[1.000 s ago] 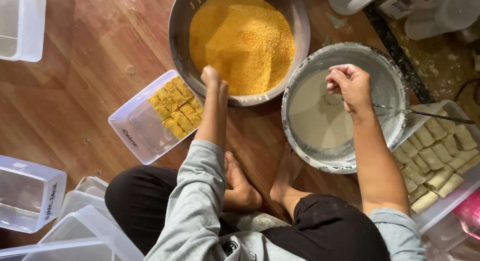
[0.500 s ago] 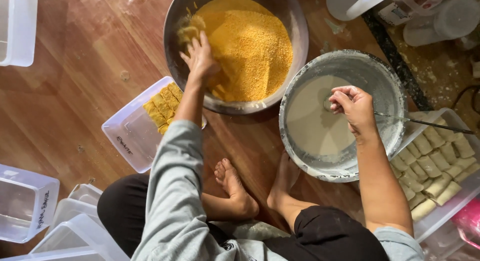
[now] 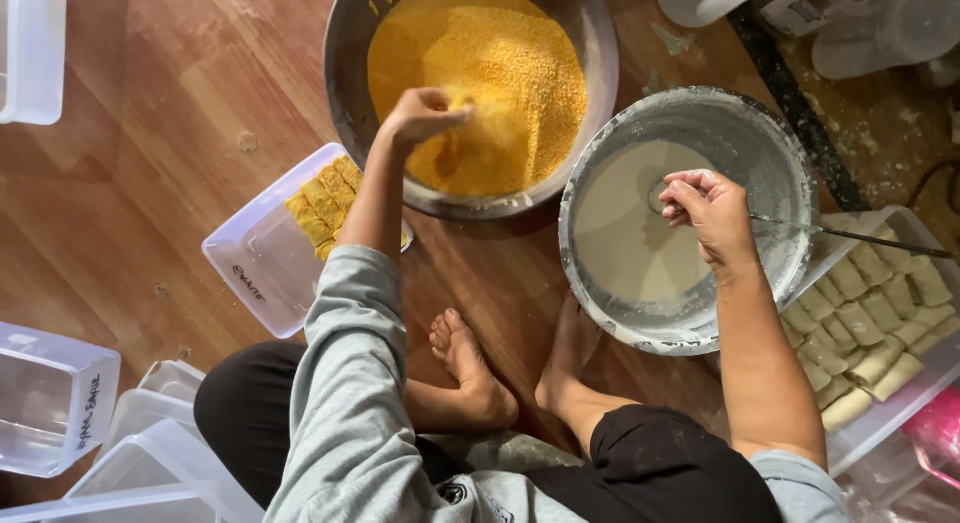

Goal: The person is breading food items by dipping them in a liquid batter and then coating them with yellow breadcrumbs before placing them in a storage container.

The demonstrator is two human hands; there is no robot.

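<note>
Seated on the wooden floor [image 3: 130, 183], the person keeps two bowls far of the feet within reach; the left hand [image 3: 425, 113] is cupped in the yellow crumbs [image 3: 500, 73] of the metal bowl [image 3: 345, 63], fingers curled on crumbs or a hidden piece, I cannot tell which. The right hand [image 3: 705, 211] pinches a utensil [image 3: 850, 235] over the pale batter [image 3: 625, 238] in the grey bowl [image 3: 760, 133]; one tub of coated pieces [image 3: 320, 208] lies left, one tray of uncoated rolls [image 3: 870, 313] right, roughly five empty containers [image 3: 50, 398] near left.

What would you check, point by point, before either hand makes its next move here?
1. Left hand in the bowl of yellow crumbs: ok.
2. Piece in its fingers: cannot tell, crumbs hide it.
3. Right hand over the batter bowl, pinching a thin utensil handle: ok.
4. Room left in the box of coated pieces: ok.
5. Uncoated pieces in the tray at right: ok.
</note>
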